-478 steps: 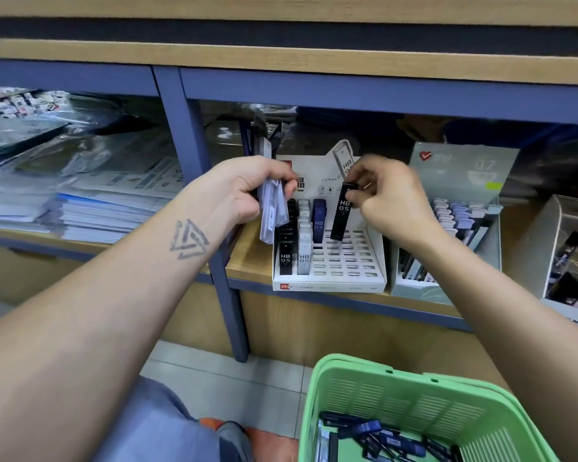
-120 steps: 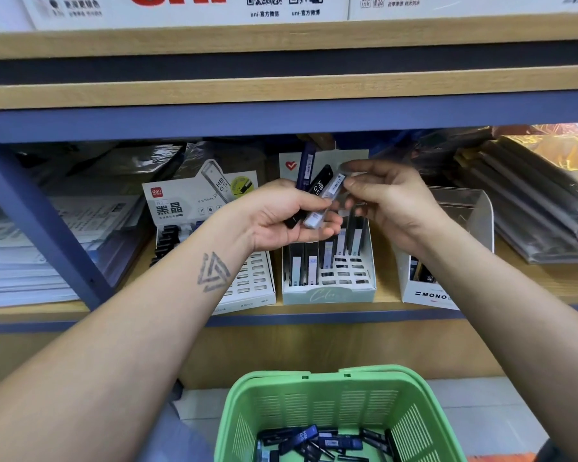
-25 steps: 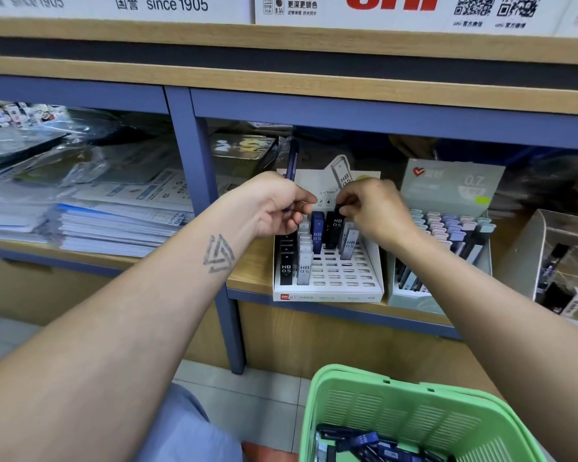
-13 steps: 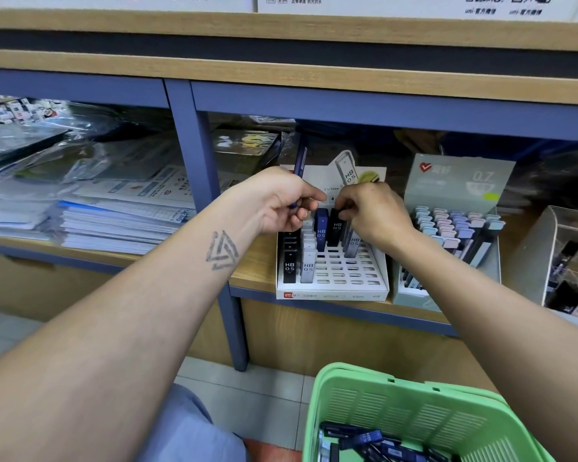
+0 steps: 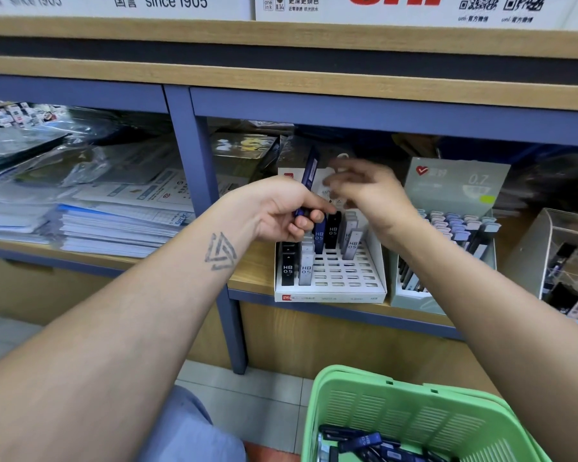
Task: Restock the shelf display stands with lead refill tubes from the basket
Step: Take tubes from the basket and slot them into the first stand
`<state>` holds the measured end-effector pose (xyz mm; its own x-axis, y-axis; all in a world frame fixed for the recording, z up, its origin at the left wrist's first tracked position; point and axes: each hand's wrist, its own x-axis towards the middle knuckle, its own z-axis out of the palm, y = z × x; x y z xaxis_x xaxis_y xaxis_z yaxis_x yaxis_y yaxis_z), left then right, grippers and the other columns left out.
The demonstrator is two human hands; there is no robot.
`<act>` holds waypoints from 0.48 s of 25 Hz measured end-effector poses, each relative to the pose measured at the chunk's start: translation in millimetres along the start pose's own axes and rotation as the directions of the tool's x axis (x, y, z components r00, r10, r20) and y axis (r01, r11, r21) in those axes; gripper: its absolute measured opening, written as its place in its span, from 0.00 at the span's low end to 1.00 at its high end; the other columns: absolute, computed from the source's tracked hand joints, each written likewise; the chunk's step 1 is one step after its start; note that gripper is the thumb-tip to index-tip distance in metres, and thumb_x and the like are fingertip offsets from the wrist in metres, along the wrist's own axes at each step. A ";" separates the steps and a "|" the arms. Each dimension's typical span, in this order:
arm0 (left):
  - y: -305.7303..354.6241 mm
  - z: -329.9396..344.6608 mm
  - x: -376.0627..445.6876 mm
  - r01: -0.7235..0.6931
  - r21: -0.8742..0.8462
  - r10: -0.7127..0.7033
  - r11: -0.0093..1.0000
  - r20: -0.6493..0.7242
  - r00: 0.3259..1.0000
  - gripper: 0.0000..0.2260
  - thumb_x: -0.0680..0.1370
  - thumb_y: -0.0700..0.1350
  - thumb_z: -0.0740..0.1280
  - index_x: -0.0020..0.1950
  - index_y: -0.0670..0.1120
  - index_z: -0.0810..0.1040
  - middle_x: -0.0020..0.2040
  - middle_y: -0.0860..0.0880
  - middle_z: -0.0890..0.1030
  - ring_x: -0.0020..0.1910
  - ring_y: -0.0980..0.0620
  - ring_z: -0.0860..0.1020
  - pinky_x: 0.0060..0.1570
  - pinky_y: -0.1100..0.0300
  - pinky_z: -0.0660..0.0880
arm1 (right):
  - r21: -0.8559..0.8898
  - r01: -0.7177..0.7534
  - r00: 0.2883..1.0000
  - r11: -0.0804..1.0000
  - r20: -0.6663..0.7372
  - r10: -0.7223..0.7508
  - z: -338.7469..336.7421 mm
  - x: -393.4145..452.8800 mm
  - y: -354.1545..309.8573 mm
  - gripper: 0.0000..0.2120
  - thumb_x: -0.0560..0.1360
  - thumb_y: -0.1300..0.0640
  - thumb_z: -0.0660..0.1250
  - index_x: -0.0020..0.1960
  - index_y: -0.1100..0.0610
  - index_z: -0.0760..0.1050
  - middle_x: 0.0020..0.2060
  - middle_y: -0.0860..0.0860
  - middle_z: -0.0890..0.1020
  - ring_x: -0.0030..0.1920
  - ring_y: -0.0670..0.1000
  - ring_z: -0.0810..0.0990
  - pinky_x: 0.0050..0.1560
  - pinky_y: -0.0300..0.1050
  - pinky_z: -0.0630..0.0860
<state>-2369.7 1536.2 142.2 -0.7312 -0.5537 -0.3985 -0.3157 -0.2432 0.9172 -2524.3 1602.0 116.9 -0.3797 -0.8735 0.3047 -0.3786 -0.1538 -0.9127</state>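
Nearest, the green basket (image 5: 411, 408) holds loose lead refill tubes (image 5: 364, 440).
Farther on, the left hand (image 5: 281, 208) pinches a blue tube (image 5: 307, 181) low down; the right hand (image 5: 367, 191), blurred, hangs slack-fingered above the white display stand (image 5: 331, 288). Light, stiff, probably slick: take it mid-body.

"since 1905" stands on the white sign (image 5: 167, 3) above the shelf, far left; the next sign (image 5: 414, 8) carries red letters and QR codes. Tubes (image 5: 287, 270) in the white stand (image 5: 331, 296) read "HB 0.5". The grey stand (image 5: 457, 181) reads "0.7".
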 end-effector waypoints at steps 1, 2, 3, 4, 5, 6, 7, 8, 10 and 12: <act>0.0 0.4 -0.3 0.018 0.007 -0.018 1.000 0.033 0.999 0.07 0.82 0.38 0.59 0.54 0.41 0.77 0.30 0.52 0.69 0.23 0.59 0.61 0.22 0.68 0.55 | 0.222 -0.023 0.999 0.975 0.050 0.012 -0.8 -1.2 -8.6 0.15 0.77 0.64 0.69 0.62 0.53 0.80 0.48 0.51 0.85 0.45 0.49 0.83 0.44 0.42 0.76; 0.5 1.6 -0.6 0.034 0.021 -0.036 0.999 0.063 0.997 0.07 0.83 0.38 0.59 0.54 0.41 0.77 0.30 0.52 0.69 0.23 0.59 0.61 0.21 0.68 0.55 | 0.334 -0.029 0.996 0.942 0.093 -0.002 -1.7 -1.9 -14.9 0.15 0.77 0.64 0.70 0.62 0.53 0.80 0.45 0.52 0.85 0.43 0.49 0.82 0.41 0.40 0.74; 0.7 3.0 -0.5 0.045 0.040 -0.049 0.998 0.087 0.995 0.07 0.83 0.39 0.60 0.54 0.41 0.77 0.30 0.52 0.69 0.23 0.59 0.61 0.21 0.68 0.55 | 0.358 -0.017 0.993 0.934 0.112 -0.025 -2.7 -1.9 -18.6 0.14 0.77 0.64 0.70 0.61 0.54 0.80 0.42 0.52 0.84 0.41 0.49 0.81 0.39 0.40 0.73; 1.2 5.1 -1.3 0.047 0.060 -0.053 0.997 0.104 0.993 0.05 0.82 0.39 0.60 0.54 0.41 0.76 0.30 0.51 0.70 0.23 0.59 0.61 0.20 0.68 0.55 | 0.336 0.001 0.992 0.942 0.115 -0.042 -3.2 -2.2 -21.4 0.14 0.76 0.65 0.71 0.60 0.55 0.80 0.40 0.51 0.84 0.39 0.48 0.80 0.38 0.39 0.72; 1.6 6.9 -1.9 0.037 0.080 -0.045 0.996 0.105 0.993 0.04 0.82 0.38 0.62 0.53 0.41 0.75 0.31 0.50 0.72 0.24 0.58 0.63 0.20 0.68 0.57 | 0.303 0.016 0.994 0.953 0.101 -0.049 -4.6 -2.2 -22.2 0.12 0.76 0.65 0.72 0.58 0.57 0.81 0.38 0.51 0.84 0.36 0.48 0.79 0.37 0.39 0.71; 2.6 8.0 -3.3 0.017 0.100 -0.026 0.995 0.086 0.996 0.02 0.81 0.38 0.64 0.52 0.41 0.75 0.32 0.48 0.75 0.25 0.57 0.66 0.20 0.68 0.60 | 0.279 0.023 0.996 0.960 0.077 -0.046 -7.1 -2.1 -21.4 0.10 0.75 0.66 0.72 0.56 0.59 0.81 0.37 0.51 0.83 0.35 0.47 0.78 0.36 0.39 0.71; 3.2 8.0 -4.3 -0.009 0.128 0.005 0.992 0.035 0.999 0.02 0.80 0.38 0.66 0.52 0.40 0.76 0.35 0.45 0.78 0.26 0.55 0.71 0.21 0.67 0.64 | 0.260 0.022 0.998 0.965 0.044 -0.034 -10.2 -2.4 -20.1 0.08 0.75 0.66 0.72 0.54 0.59 0.81 0.37 0.51 0.83 0.34 0.47 0.78 0.36 0.38 0.71; 3.4 6.8 -5.1 -0.041 0.167 0.049 0.985 -0.042 0.998 0.04 0.79 0.37 0.69 0.52 0.39 0.77 0.38 0.43 0.81 0.28 0.53 0.74 0.23 0.65 0.68 | 0.233 0.022 1.000 0.972 0.005 -0.024 -14.0 -3.0 -19.3 0.07 0.75 0.66 0.72 0.52 0.59 0.81 0.39 0.52 0.84 0.35 0.47 0.79 0.37 0.39 0.72; 0.7 1.1 -5.7 -0.103 0.289 0.173 0.952 -0.230 0.958 0.07 0.75 0.36 0.73 0.52 0.38 0.80 0.40 0.41 0.83 0.31 0.51 0.78 0.25 0.63 0.73 | 0.196 0.014 0.999 0.980 -0.040 -0.006 -20.6 -4.7 -18.0 0.06 0.77 0.65 0.71 0.52 0.58 0.81 0.42 0.52 0.84 0.39 0.47 0.81 0.40 0.40 0.76; -4.4 -5.8 -3.9 -0.144 0.438 0.316 0.887 -0.350 0.882 0.08 0.74 0.35 0.74 0.51 0.38 0.81 0.41 0.43 0.82 0.33 0.51 0.79 0.28 0.61 0.75 | 0.219 -0.039 0.999 0.975 -0.019 0.044 -22.8 -7.1 -15.7 0.06 0.79 0.66 0.68 0.53 0.58 0.80 0.43 0.53 0.84 0.40 0.49 0.83 0.44 0.44 0.81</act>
<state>-2361.9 1534.8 139.7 -0.5332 -0.8436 -0.0631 -0.4398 0.2127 0.8725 -2534.9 1621.2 135.3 -0.4122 -0.8703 0.2695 -0.1699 -0.2172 -0.9612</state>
